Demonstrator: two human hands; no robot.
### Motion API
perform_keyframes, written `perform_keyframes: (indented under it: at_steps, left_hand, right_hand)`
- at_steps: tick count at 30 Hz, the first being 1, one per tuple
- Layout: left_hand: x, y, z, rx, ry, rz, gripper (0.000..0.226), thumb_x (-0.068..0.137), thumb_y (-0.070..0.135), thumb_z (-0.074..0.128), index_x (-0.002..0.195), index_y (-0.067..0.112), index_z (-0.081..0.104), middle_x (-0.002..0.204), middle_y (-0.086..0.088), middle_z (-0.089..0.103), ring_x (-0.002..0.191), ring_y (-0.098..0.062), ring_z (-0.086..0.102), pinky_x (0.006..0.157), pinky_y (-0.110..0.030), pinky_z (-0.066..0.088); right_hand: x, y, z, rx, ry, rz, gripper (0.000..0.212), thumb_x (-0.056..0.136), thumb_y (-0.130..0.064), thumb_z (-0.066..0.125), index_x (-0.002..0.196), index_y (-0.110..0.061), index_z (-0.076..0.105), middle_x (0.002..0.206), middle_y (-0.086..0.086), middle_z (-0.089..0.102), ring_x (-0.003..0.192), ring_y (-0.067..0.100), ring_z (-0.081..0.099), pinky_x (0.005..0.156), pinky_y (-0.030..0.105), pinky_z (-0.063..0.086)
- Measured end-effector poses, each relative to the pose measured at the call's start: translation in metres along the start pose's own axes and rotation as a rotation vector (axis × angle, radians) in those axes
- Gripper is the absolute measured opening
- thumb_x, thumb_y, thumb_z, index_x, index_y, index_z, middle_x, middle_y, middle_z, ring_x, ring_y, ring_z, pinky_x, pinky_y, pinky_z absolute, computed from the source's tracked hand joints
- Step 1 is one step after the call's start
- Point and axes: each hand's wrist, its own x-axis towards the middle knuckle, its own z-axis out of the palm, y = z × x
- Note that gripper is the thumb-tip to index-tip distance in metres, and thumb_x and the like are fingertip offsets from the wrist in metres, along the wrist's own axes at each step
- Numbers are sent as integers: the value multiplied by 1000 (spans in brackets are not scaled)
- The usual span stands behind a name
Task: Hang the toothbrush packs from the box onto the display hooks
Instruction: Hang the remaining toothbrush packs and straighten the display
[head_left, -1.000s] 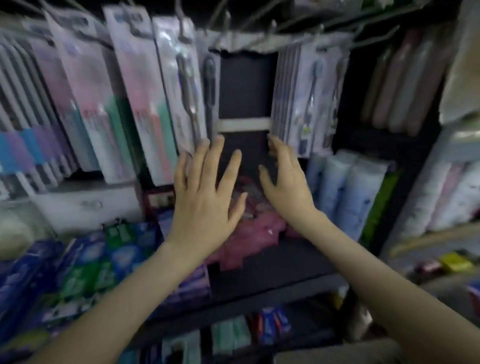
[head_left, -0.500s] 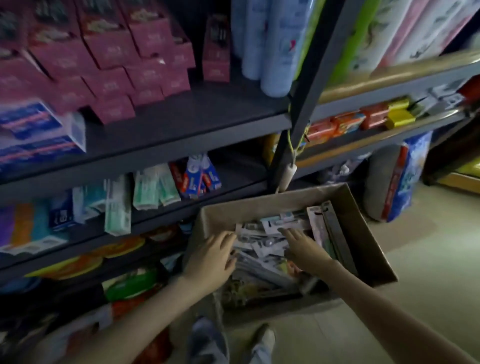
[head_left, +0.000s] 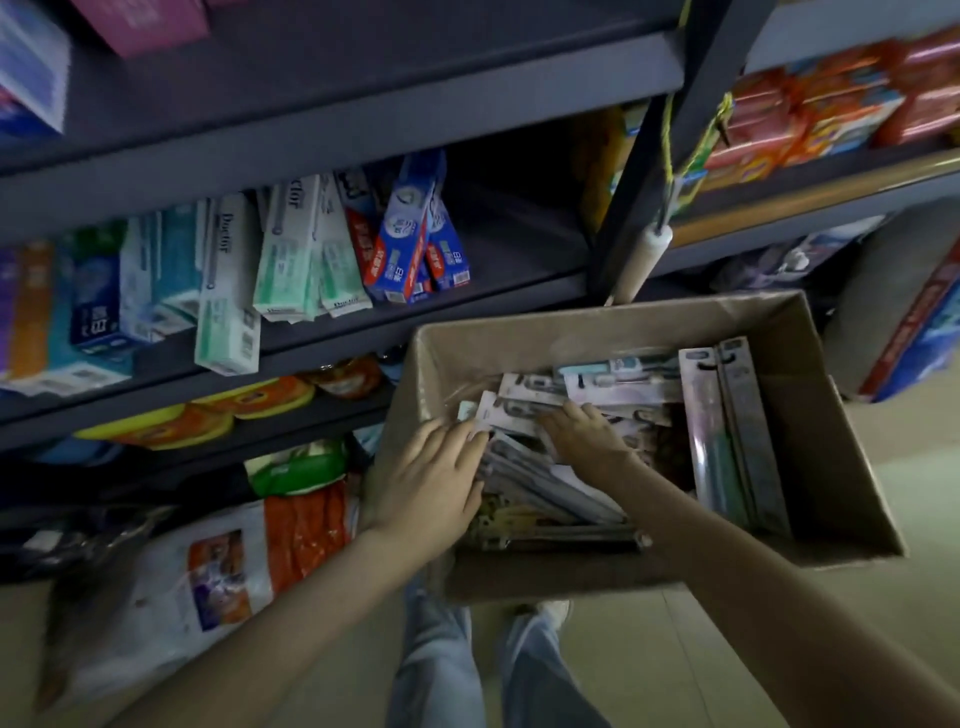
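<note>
Toothbrush packs (head_left: 550, 467), flat carded blister packs in pale grey, white and pink, lie jumbled in an open brown cardboard box (head_left: 841, 426) that stands on the pale tiled floor (head_left: 914, 499) in front of dark grey metal shelves (head_left: 363, 119). Both bare hands are down inside the box. The left hand (head_left: 431, 483) lies flat over the left end of the pile, close to the box's left wall, fingers together and stretched forward; its grip is not closed on anything that shows. The right hand (head_left: 587, 436) rests on the middle of the pile with fingers curled down among the packs; whether its grip has pinched one cannot be told, since the fingertips are sunk between the cards.

Along the box's right side, two long grey packs (head_left: 732, 436) stand on edge against the wall, with a band of bare cardboard wall beyond them. The far wall of the box is bare above the pile, leaving free room there. The near wall is crossed by both forearms. The box's far left corner sits close under the shelf edge, and a white cylinder on a yellow-green cord (head_left: 641, 260) hangs from the shelf post just above the far rim.

Toothpaste cartons (head_left: 291, 254) lean on the middle shelf. Lower shelves are dark and their goods hard to read. The person's legs in light trousers (head_left: 441, 670) show below the box, cut off by the frame edge.
</note>
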Motion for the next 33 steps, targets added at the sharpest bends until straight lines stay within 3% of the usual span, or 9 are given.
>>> perform_keyframes:
  at_steps: [3,7,10,14,20,23,26,28,33]
  left_hand:
    - [5,0,-1,22,26,4,51,73,31,76,117,8,65,116,-9,64,104,-26,62,100,-36,30]
    - [13,8,-8,-12,-5,-71,47,75,32,74,117,12,66,117,-8,65,102,-24,64,93,-36,47]
    - [21,21,-11,-162,-104,-178,59,87,35,65,139,13,48,140,-6,50,124,-23,52,101,-35,43]
    - [34,46,-13,-401,-54,-341,75,91,43,58,150,13,23,144,-8,46,121,-21,54,98,-31,45]
    - [60,76,-14,-558,-23,-456,95,87,44,64,151,25,-3,154,-1,25,137,-16,33,106,-31,39]
    - [78,73,-9,-416,-40,-520,91,88,43,62,151,15,2,150,-6,29,137,-19,32,108,-30,33]
    - [92,62,-6,-464,-17,-571,79,88,29,65,149,11,17,136,-9,45,123,-21,47,96,-31,43]
    - [94,57,-4,-460,-48,-546,81,86,22,68,149,11,19,135,-10,47,121,-21,49,94,-30,43]
    - [89,51,1,-464,-36,-533,76,84,28,71,144,8,28,134,-9,49,117,-22,54,92,-30,50]
  right_hand:
    - [-6,8,10,12,6,-18,66,25,-15,92,88,-10,72,84,9,65,73,26,64,61,32,53]
    - [-16,18,-16,166,38,12,62,53,-26,89,109,-12,65,109,10,60,99,29,58,82,38,49]
    - [-27,19,-39,401,156,46,59,82,-31,70,132,-9,47,129,9,54,121,30,49,100,37,36]
    - [-42,7,-94,918,552,221,24,87,-28,65,102,-14,53,96,0,58,88,18,57,73,31,50]
    - [-43,5,-141,1603,579,784,35,81,-33,74,99,-15,50,90,-6,59,80,2,57,60,7,44]
    - [-39,10,-135,1679,535,845,35,81,-37,72,100,-14,54,93,-2,63,86,12,61,71,21,51]
    - [-37,18,-115,1793,412,648,39,80,-44,70,110,-21,58,103,0,68,99,15,64,89,40,53]
    - [-37,24,-94,1693,346,520,45,86,-42,66,123,-20,55,114,-1,65,107,12,60,93,36,50]
    - [-26,59,-6,829,54,525,72,91,-29,61,148,-9,23,149,13,33,135,28,33,106,39,35]
